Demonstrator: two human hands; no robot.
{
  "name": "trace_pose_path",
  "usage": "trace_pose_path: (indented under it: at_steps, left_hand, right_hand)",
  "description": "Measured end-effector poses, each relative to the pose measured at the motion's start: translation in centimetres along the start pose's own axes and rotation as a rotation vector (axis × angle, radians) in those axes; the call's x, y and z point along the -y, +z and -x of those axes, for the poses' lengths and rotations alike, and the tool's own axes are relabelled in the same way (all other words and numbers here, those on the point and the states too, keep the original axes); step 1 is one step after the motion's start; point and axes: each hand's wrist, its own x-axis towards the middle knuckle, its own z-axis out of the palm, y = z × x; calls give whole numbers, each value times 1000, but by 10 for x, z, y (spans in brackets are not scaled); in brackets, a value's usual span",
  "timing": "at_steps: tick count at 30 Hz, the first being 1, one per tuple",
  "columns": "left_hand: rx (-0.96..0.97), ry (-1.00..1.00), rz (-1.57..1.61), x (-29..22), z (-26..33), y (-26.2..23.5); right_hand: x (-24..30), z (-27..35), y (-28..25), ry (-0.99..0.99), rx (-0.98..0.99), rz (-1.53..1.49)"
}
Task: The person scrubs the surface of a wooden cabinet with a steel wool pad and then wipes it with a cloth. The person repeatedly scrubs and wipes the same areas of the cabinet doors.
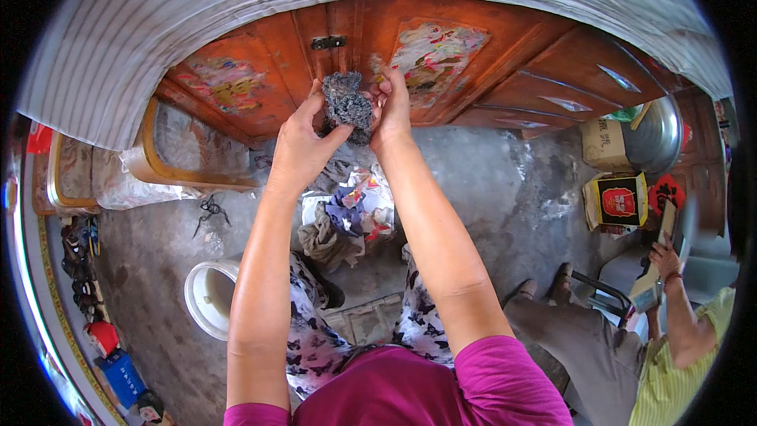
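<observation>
My left hand (302, 146) grips a dark grey, crinkled clump (348, 105) from its left side, thumb across the lower front and fingers behind. The clump looks like a tangled wad of fibre or wire; I cannot tell its material. At its right edge my right hand (390, 110) is closed, with bent fingertips against the clump. Both hands hold it up in front of a reddish-brown wooden cabinet (276, 63), below a dark latch (328, 42). Beneath my forearms sits a pile of crumpled rags and scraps (347, 211), blue, grey and white with red.
A white bucket (211, 298) stands left of my legs. Wood-rimmed furniture (197, 142) is at the left. On the right are a cardboard box (605, 144), a metal pot (661, 138) and a yellow-and-black box (617, 201). A seated person (686, 339) holds a flat object.
</observation>
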Motion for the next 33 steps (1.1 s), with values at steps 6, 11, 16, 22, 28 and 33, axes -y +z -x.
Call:
trace_pose_path:
  at_steps: [6, 11, 16, 22, 28, 33]
  left_hand:
    - [4, -24, 0, 10, -3, 0]
    - [7, -2, 8, 10, -2, -1]
    - [-13, -10, -3, 6, -1, 0]
    - [-22, 25, -1, 11, -3, 2]
    - [-17, 7, -3, 12, 0, -1]
    - [20, -18, -8, 1, -3, -1]
  right_hand:
    - [6, 5, 15, -33, -12, 18]
    - [-2, 0, 11, -81, 74, -9]
    - [8, 11, 19, 15, -23, -124]
    - [0, -8, 6, -80, 130, 33]
    - [9, 20, 25, -2, 6, -198]
    - [-9, -12, 4, -154, 157, -56]
